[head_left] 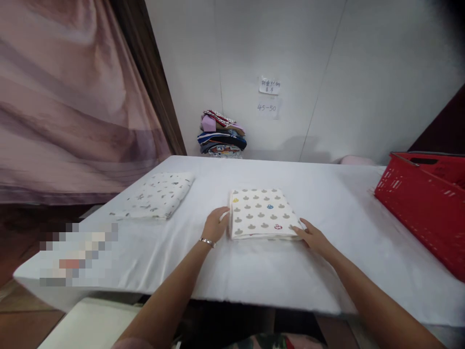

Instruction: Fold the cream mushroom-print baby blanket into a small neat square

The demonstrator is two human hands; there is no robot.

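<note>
A folded white cloth (259, 213) with grey mushroom-like prints lies flat on the white-covered table (283, 286) in front of me. A few of its prints are yellow, blue and red outlines. My left hand (217, 224), with a silver bracelet at the wrist, rests against the cloth's left edge, fingers stretched out. At the near right corner, my right hand (313, 236) touches the cloth, its fingers apart and one digit over the top. The undersides of both hands are hidden.
Another folded white cloth (160, 196) with small grey prints lies at the left. A red plastic basket (417, 208) stands at the right edge. A stack of folded fabrics (222, 138) sits beyond the far edge, near paper notes (268, 107) on the wall. A pink curtain (72, 97) hangs left.
</note>
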